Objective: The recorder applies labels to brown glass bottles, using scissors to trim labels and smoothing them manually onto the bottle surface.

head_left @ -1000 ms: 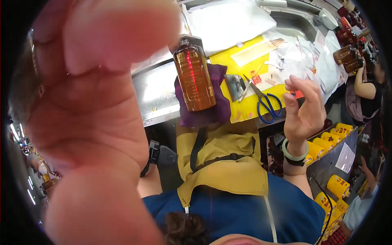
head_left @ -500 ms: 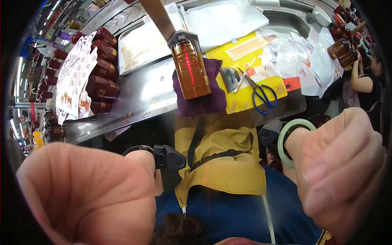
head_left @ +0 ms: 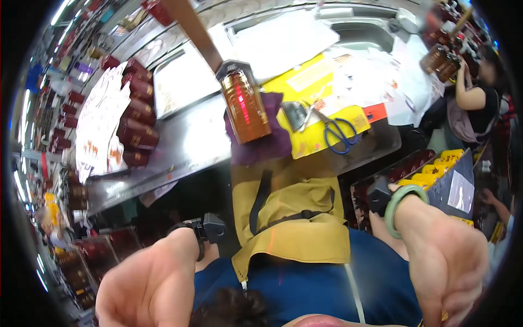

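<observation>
Both of my hands are raised close, low in the picture and well apart. My left hand point(head_left: 147, 280) is bent at the wrist, which wears a black strap with a dark clip point(head_left: 214, 228); its fingers are hidden past the lower edge. My right hand point(head_left: 449, 261), with a pale green bangle point(head_left: 400, 207) at the wrist, has its fingers curled in; what they hold, if anything, is hidden. Neither touches the bench. In front of me an amber-brown bottle point(head_left: 246, 109) rests on a purple cloth point(head_left: 275, 139), beside blue-handled scissors point(head_left: 340, 136) on a yellow sheet point(head_left: 310, 141).
Dark red jars point(head_left: 139, 133) stand in a row at left beside white printed sheets point(head_left: 103, 120). White and clear plastic bags point(head_left: 283, 41) cover the far bench. A grey crate point(head_left: 455, 188) with yellow-topped items sits at right, and a person point(head_left: 474, 95) works beyond.
Both hands have dropped lower and drawn inward, the right one turning so that its fingers point further down. The view has shifted slightly, bringing the crate at right into sight.
</observation>
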The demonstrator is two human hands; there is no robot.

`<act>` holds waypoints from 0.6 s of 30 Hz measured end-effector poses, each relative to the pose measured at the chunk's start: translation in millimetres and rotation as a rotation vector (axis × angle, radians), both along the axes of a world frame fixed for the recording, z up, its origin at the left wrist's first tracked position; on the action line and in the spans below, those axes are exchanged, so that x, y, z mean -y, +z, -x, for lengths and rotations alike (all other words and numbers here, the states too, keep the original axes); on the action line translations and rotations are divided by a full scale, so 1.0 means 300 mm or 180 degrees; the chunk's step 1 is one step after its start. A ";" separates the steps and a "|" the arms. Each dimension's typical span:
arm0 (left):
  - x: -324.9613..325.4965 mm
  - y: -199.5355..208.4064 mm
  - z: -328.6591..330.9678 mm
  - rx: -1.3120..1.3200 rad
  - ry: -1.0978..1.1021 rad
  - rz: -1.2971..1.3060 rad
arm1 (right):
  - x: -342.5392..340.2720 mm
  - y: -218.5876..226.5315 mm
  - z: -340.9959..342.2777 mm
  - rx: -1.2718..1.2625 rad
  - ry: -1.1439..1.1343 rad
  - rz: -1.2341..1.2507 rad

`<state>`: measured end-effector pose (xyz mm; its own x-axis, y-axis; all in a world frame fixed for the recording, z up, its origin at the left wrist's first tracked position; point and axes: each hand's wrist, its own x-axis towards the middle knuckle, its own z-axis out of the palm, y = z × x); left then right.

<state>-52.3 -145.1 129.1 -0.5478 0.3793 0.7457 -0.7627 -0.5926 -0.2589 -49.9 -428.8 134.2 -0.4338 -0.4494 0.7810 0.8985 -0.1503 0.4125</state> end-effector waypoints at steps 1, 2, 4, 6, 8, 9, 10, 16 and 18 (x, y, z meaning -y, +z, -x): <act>0.011 -0.057 -0.045 -0.0329 -0.0026 0.0167 | -0.001 -0.051 -0.012 -0.0215 -0.0105 -0.0604; 0.017 -0.108 -0.085 -0.1323 -0.0188 -0.0399 | 0.008 -0.141 -0.076 -0.0732 -0.0492 -0.0682; 0.048 -0.230 -0.178 -0.2577 -0.0630 -0.0605 | 0.035 -0.316 -0.178 -0.2927 -0.1039 0.0452; 0.096 -0.332 -0.225 -0.3809 -0.0971 -0.0061 | 0.079 -0.483 -0.241 -0.4887 -0.1870 0.1722; 0.147 -0.400 -0.262 -0.4289 -0.1385 0.0150 | 0.105 -0.625 -0.270 -0.5057 -0.2342 0.2231; 0.179 -0.425 -0.275 -0.4320 -0.1632 0.0031 | 0.119 -0.672 -0.256 -0.5558 -0.2347 0.2437; 0.212 -0.442 -0.282 -0.4474 -0.1805 0.0126 | 0.134 -0.707 -0.244 -0.5958 -0.2328 0.2554; 0.338 -0.434 -0.328 -0.4739 -0.2455 -0.0315 | 0.181 -0.774 -0.241 -0.6019 -0.2296 0.2872; 0.366 -0.391 -0.329 -0.4998 -0.3223 -0.0596 | 0.185 -0.771 -0.246 -0.6359 -0.2203 0.3159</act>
<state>46.5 -254.8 11.9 0.9368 -0.0558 0.3454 -0.3367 0.1254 0.9332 23.8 -484.2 -97.1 0.9965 0.0186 0.0814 0.0553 -0.8773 -0.4768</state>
